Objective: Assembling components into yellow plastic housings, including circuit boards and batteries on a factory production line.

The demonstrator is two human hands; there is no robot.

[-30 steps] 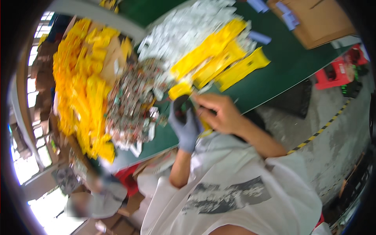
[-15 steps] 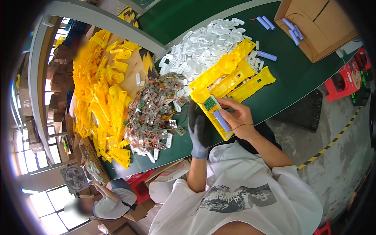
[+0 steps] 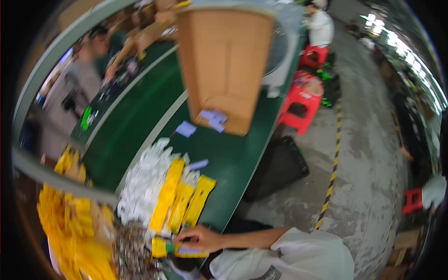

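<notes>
Yellow plastic, a long tray [image 3: 173,249] with a green piece and a pale strip in it, lies at the near edge of the green tabletop [image 3: 140,116], and the right hand [image 3: 199,238] rests on it with fingers curled together over its top; the left hand cannot be made out. Just beyond it three more yellow trays [image 3: 181,201] lie side by side against a heap of white packets [image 3: 142,182], with small mixed parts [image 3: 128,247] and yellow pieces [image 3: 70,224] toward the left edge. Farther up the tabletop stands an open cardboard box [image 3: 224,60], and red stools [image 3: 303,105] stand on the floor off the right edge.
</notes>
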